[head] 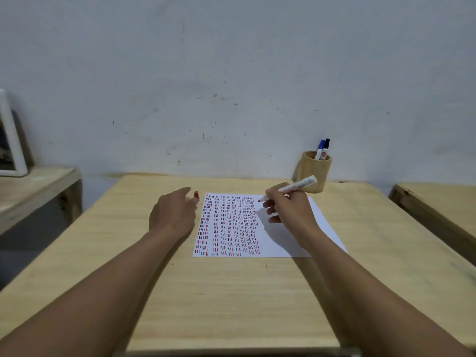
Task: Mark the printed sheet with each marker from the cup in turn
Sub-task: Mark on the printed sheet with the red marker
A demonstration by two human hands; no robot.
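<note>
A white printed sheet [278,238] with columns of red, blue and black dashes lies on the wooden table [231,300]. My right hand [288,207] grips an uncapped red marker [291,188], its tip just above the sheet's top edge. My left hand [173,211] rests beside the sheet's left edge, fingers loosely apart. The red cap [196,194] stands on the table at its fingertips, and whether they touch it I cannot tell. A wooden cup [313,171] at the back right holds a blue marker [320,149] and a black marker [326,148].
A grey wall runs behind the table. A lower wooden bench [33,186] with a white picture frame [11,140] stands at the left. Another wooden surface [438,202] lies at the right.
</note>
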